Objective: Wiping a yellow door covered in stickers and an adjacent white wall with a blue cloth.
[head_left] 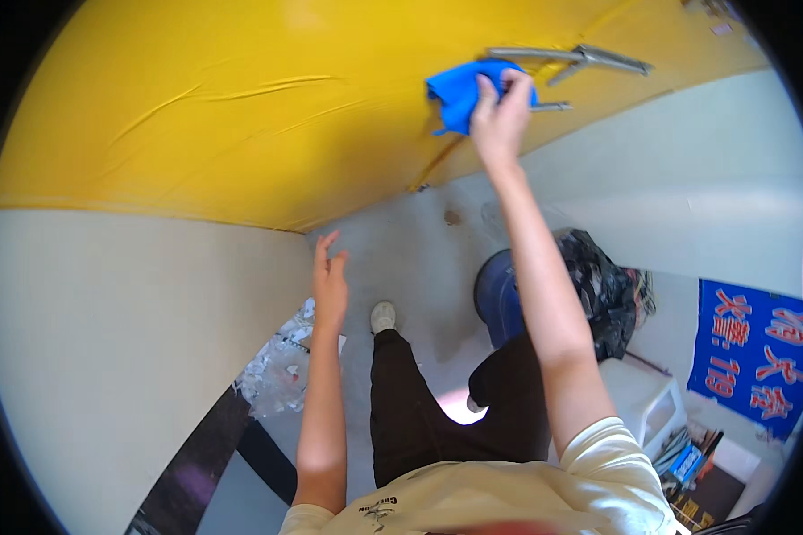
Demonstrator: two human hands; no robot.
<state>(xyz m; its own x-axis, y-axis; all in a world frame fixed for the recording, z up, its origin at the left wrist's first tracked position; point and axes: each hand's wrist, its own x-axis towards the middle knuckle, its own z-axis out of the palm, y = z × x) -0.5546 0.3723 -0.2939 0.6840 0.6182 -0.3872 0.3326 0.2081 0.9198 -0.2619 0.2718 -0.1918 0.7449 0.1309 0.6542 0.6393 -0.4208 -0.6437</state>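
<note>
My right hand (501, 120) reaches far forward, its fingers closed on a blue cloth (459, 92). The cloth lies bunched against a yellow surface (268, 125) that has several wrinkles in it. Just beyond and to the right of the cloth are thin grey metal bars (584, 57), partly hidden by the cloth and fingers. Held lower and to the left, my left hand (331, 281) is empty, with its fingers stretched and apart, over the grey floor.
A blue bin (498, 299) and a black plastic bag (602, 294) stand by my right forearm. A blue sign (754, 357) hangs at the right, above a box of assorted items (691, 464). Scraps (277, 370) litter the floor at left beside a pale panel (134, 330).
</note>
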